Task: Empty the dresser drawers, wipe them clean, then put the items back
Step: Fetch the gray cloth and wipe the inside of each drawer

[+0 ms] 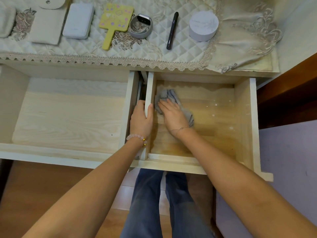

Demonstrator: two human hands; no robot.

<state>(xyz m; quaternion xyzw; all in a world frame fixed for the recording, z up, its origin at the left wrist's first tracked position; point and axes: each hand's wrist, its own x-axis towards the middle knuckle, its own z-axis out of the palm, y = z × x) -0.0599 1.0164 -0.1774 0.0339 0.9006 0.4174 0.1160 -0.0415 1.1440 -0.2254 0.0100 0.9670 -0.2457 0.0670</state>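
Down below the dresser top, two pale wooden drawers stand pulled out side by side. The right hand (pixel 172 115) lies flat, fingers fairly straight, pressing a crumpled grey cloth (pixel 165 94) onto the bottom of the right drawer (pixel 243 117), close to that drawer's left wall. The cloth shows past the fingertips and again beside the wrist. A few small pale specks dot the wood to the right of the cloth. The left hand (pixel 141 119) grasps the top edge of that same left wall, thumb inside the drawer and fingers curled over the outer side, in the gap between the two drawers. A pink bead bracelet (pixel 135 136) sits on the left wrist and a thin chain (pixel 180 128) on the right. The left drawer (pixel 68 117) shows its bare wood-grain bottom. On the quilted, lace-edged cover (pixel 154 48) on top lie, apart from one another and from left to right, a beige snap pouch (pixel 48 23), a white flat case (pixel 78 20), a yellow hand mirror (pixel 116 19), a grey wristband device (pixel 141 25) just beside the mirror, a black pen (pixel 172 30) and a round white jar (pixel 203 25). Blue trouser legs (pixel 145 203) stand below the drawer fronts.
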